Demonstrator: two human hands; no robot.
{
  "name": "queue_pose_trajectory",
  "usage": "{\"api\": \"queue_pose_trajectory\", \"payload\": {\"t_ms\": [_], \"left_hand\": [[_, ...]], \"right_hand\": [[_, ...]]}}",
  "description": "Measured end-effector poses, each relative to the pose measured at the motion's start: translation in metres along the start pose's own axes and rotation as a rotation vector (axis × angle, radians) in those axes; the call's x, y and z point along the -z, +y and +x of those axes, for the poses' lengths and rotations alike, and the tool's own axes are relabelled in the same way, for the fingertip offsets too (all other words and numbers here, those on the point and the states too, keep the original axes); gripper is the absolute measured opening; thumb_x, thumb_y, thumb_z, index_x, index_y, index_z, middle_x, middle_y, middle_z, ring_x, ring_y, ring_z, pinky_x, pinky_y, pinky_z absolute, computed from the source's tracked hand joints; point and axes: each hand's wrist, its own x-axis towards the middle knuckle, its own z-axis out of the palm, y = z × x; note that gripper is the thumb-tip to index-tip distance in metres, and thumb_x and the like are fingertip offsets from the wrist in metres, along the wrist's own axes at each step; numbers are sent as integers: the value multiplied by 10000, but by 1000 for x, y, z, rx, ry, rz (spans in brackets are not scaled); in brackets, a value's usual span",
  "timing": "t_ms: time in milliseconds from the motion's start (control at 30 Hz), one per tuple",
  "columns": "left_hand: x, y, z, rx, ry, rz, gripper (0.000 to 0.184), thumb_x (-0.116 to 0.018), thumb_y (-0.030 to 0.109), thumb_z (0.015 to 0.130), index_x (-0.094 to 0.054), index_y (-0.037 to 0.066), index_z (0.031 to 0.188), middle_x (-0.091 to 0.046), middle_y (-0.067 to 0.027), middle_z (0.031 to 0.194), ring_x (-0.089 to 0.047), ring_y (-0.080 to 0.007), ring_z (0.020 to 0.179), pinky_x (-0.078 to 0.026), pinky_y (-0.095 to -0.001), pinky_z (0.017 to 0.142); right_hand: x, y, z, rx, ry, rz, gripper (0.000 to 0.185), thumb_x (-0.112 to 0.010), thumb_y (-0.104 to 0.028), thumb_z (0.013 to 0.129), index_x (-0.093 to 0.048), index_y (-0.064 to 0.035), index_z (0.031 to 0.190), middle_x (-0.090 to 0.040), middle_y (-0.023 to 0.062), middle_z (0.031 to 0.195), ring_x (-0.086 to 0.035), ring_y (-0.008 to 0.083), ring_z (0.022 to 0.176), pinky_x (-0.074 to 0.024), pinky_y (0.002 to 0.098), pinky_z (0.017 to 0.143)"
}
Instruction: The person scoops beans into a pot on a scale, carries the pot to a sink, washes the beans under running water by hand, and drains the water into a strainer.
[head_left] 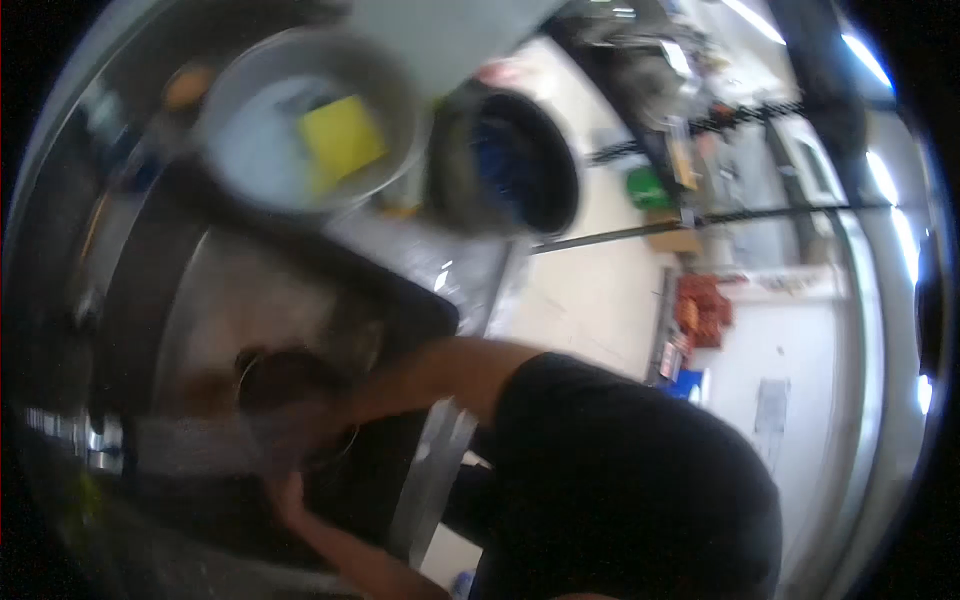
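Note:
Over a dark sink basin (230, 290), a dark round vessel with a thin shiny rim (268, 378) is between my hands; motion blur hides its exact kind. My left hand (288, 488) is at its lower edge in the picture and appears to grip it. From the other side my right hand (345, 408) reaches across the vessel, its fingers smeared, so I cannot tell what they do. Above the basin stands a large pale metal pot (215, 95) with whitish liquid and a yellow sponge or cloth (343, 138) in it.
Beside the pale pot is a dark pot (560, 180) with something bluish inside. The metal counter edge (430, 480) runs along the basin near my body. A tap-like metal fitting (105, 440) is at the left. Beyond lie a tiled floor (590, 310) and shelving.

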Motion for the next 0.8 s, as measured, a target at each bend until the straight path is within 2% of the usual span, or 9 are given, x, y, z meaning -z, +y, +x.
{"api": "queue_pose_trajectory", "payload": {"t_ms": [133,167,267,400,467,533,600,700,800], "left_hand": [[38,78,-11,55,-167,-154,686,-648,238,944,-403,19,1545,-480,-208,1548,-472,-347,1418,-371,-458,1166],[38,88,-21,108,-38,-191,761,-680,168,901,-353,36,1575,-441,-223,1578,-449,-381,1440,-374,-463,1162],[36,91,-15,64,-78,-355,915,-644,43,818,-225,75,1631,-394,-219,1609,-377,-391,1492,-335,-452,1201],[29,77,-4,-163,49,-285,946,-636,7,783,-219,99,1627,-406,-233,1594,-396,-402,1480,-352,-467,1193],[35,85,-7,-182,67,-303,949,-641,-3,776,-226,103,1623,-402,-246,1593,-397,-405,1479,-355,-467,1192],[35,92,-10,-70,34,-345,953,-650,0,766,-234,80,1620,-428,-269,1568,-447,-425,1437,-369,-457,1189],[30,87,-8,-67,63,-306,948,-656,11,770,-237,70,1618,-450,-283,1548,-475,-432,1412,-382,-455,1179],[18,78,-2,-235,228,-272,951,-674,40,779,-239,96,1623,-469,-287,1531,-517,-446,1365,-418,-472,1146],[29,85,-6,-57,71,-290,962,-680,46,786,-229,125,1631,-475,-276,1526,-512,-443,1368,-424,-480,1141]], "right_hand": [[22,-16,-4,-34,-42,-60,521,-627,-366,916,-635,-42,1324,-564,236,1347,-541,409,1265,-422,528,1102],[30,-17,-5,-44,-82,-90,519,-623,-364,918,-635,-40,1324,-568,237,1338,-545,410,1259,-424,529,1099],[51,-18,-10,-10,-163,-174,512,-613,-358,924,-635,-35,1322,-582,241,1311,-555,415,1239,-429,531,1089],[75,11,-20,114,-189,-298,504,-599,-350,932,-635,-29,1319,-601,246,1274,-569,421,1212,-437,534,1076],[90,24,-21,165,-165,-364,500,-592,-346,936,-635,-26,1317,-611,248,1256,-576,424,1198,-441,536,1070],[107,34,-18,195,-137,-423,496,-585,-342,940,-635,-22,1316,-620,250,1237,-583,427,1185,-445,538,1063],[113,37,-12,167,-117,-449,492,-578,-338,944,-635,-19,1315,-630,253,1219,-590,430,1172,-448,539,1057],[111,40,1,67,-88,-462,487,-568,-332,950,-635,-14,1313,-644,256,1191,-600,435,1152,-454,541,1047],[89,43,8,-61,-38,-531,482,-558,-326,956,-635,-9,1311,-658,260,1164,-610,440,1132,-460,544,1038]]}}
